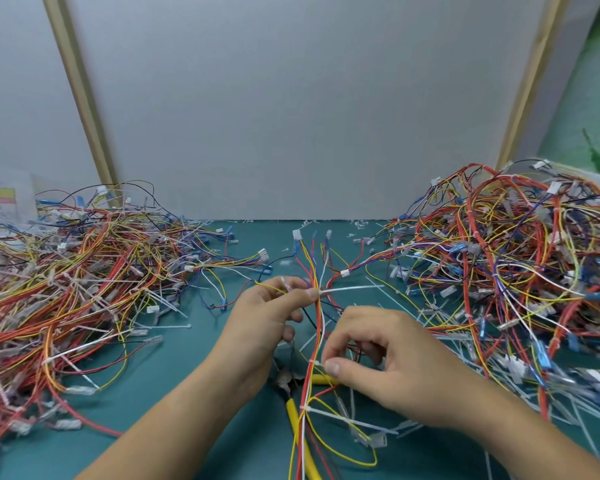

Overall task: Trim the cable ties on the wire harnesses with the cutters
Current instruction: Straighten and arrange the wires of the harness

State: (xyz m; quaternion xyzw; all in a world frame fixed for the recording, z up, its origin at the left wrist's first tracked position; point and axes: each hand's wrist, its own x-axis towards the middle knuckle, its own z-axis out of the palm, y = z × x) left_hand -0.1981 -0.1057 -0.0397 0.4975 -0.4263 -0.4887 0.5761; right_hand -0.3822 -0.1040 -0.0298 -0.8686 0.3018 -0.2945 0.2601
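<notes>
Left hand (267,317) bare: no glove, ring or watch. Right hand (388,358) likewise bare. Fingers (333,367) short-nailed, nails plain, unpainted. Behind fingers, both forearms bare down to frame edge; no sleeve or cuff in view.

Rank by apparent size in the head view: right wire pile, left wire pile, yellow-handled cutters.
1-2. Right wire pile and left wire pile: alike, both cropped, unranked.
3. Yellow-handled cutters, partly hidden under the harness.
</notes>
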